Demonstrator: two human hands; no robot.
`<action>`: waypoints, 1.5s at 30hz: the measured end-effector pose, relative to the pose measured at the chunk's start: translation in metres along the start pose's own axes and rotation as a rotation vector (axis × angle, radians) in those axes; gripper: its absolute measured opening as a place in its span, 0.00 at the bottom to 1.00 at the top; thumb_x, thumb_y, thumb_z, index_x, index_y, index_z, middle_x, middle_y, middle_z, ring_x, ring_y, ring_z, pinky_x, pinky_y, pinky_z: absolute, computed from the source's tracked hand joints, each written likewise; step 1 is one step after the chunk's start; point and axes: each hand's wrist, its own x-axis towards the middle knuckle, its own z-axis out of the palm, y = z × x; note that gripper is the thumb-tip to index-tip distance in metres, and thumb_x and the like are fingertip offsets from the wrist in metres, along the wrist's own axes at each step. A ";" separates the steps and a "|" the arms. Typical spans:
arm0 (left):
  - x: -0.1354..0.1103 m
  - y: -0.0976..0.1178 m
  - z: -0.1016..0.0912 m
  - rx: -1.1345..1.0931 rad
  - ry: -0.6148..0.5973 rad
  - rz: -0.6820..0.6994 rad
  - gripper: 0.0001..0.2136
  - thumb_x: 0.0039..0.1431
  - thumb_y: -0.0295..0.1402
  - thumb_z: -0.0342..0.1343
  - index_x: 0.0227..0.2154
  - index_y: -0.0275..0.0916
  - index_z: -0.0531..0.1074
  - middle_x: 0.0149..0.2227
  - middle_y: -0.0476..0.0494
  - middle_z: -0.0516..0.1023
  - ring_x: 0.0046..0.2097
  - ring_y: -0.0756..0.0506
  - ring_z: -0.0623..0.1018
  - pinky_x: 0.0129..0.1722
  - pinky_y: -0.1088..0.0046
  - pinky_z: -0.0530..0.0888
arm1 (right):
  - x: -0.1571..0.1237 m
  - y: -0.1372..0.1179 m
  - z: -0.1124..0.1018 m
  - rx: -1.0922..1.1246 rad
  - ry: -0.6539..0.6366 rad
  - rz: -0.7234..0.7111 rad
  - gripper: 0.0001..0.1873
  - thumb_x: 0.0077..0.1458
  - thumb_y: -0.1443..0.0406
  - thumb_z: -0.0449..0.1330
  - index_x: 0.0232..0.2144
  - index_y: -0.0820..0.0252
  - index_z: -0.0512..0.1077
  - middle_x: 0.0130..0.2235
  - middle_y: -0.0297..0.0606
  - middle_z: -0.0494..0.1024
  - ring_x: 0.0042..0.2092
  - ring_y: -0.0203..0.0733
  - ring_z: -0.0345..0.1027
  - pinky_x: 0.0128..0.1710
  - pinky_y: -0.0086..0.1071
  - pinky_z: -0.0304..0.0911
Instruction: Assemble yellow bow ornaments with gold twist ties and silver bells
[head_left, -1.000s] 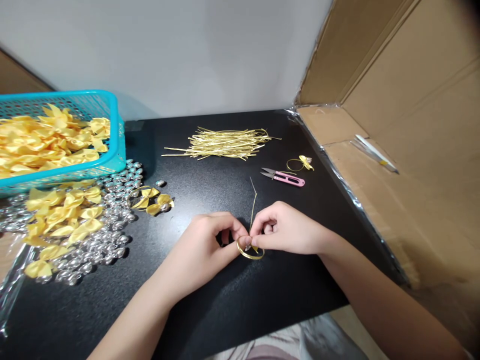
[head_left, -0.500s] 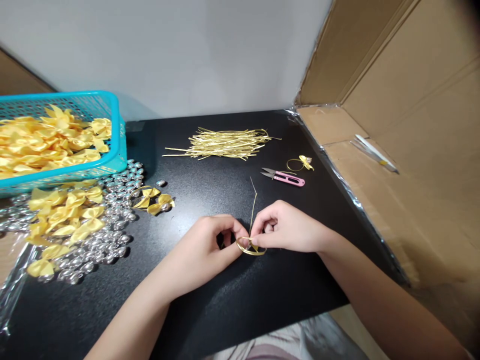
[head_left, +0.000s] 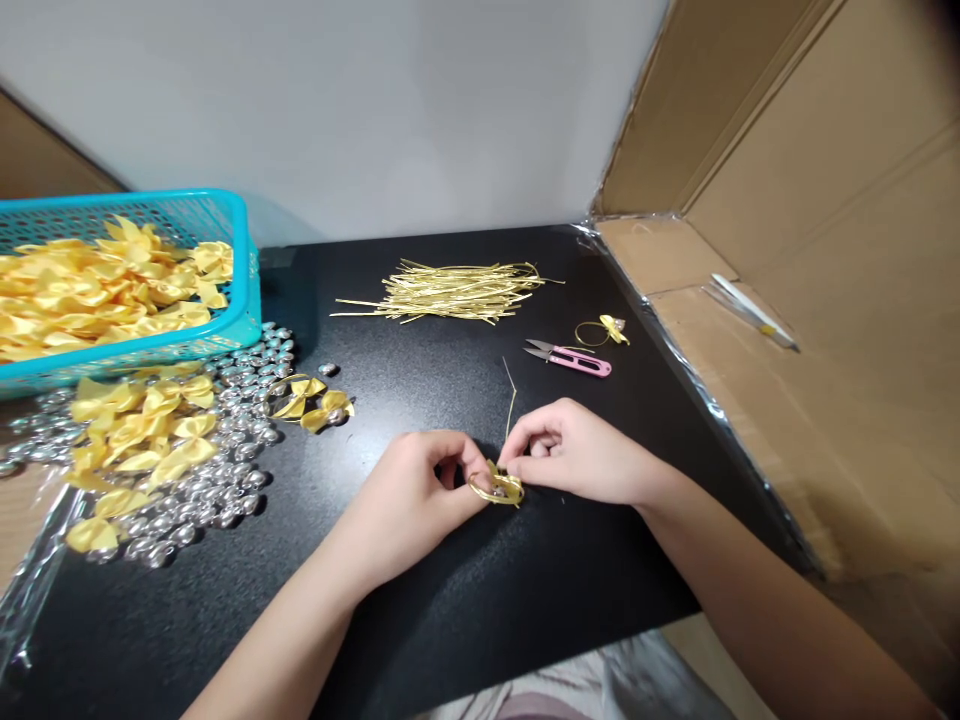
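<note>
My left hand (head_left: 431, 490) pinches a coiled loop of gold cord (head_left: 495, 498) between thumb and fingers, just above the black table. A small yellow ribbon bow and a silver bead (head_left: 498, 490) sit inside the loop, partly hidden by fingers. At the loop's right side, my right hand (head_left: 564, 450) has thumb and index finger closed on the gold cord. From there a length of cord runs upward and ends in a thin, needle-like piece (head_left: 510, 374). Pink thread snips (head_left: 581, 362) lie beyond my right hand, near a finished-looking bow on a cord loop (head_left: 613, 328).
A bundle of gold cords (head_left: 457, 290) lies toward the back. On the left stands a turquoise basket (head_left: 247, 260) of yellow bows. Silver beads (head_left: 244, 480) and loose yellow bows (head_left: 180, 445) are spread before it. White tweezers (head_left: 750, 310) rest on cardboard at the right.
My right fingers have drawn slightly up and away from the loop. The bow and bead inside now show more clearly. The view has shifted slightly.
</note>
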 end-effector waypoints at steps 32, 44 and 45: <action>0.001 0.001 0.005 0.025 0.167 0.123 0.07 0.55 0.32 0.56 0.24 0.38 0.73 0.30 0.47 0.76 0.35 0.47 0.74 0.36 0.73 0.67 | -0.004 -0.003 0.004 -0.174 0.166 -0.161 0.03 0.44 0.73 0.62 0.23 0.63 0.73 0.26 0.35 0.78 0.28 0.36 0.70 0.29 0.27 0.64; -0.002 0.004 0.008 -0.143 0.223 0.120 0.06 0.52 0.28 0.57 0.21 0.39 0.72 0.25 0.51 0.77 0.29 0.49 0.74 0.31 0.74 0.67 | 0.000 0.002 0.006 0.172 0.169 -0.149 0.04 0.44 0.70 0.66 0.24 0.64 0.73 0.27 0.38 0.78 0.29 0.37 0.73 0.31 0.30 0.67; -0.002 0.004 0.009 -0.141 0.238 0.109 0.06 0.52 0.28 0.57 0.21 0.38 0.72 0.24 0.51 0.76 0.28 0.49 0.73 0.30 0.74 0.66 | 0.000 0.002 0.006 0.180 0.166 -0.155 0.05 0.44 0.70 0.66 0.24 0.64 0.73 0.28 0.38 0.78 0.29 0.37 0.73 0.31 0.30 0.68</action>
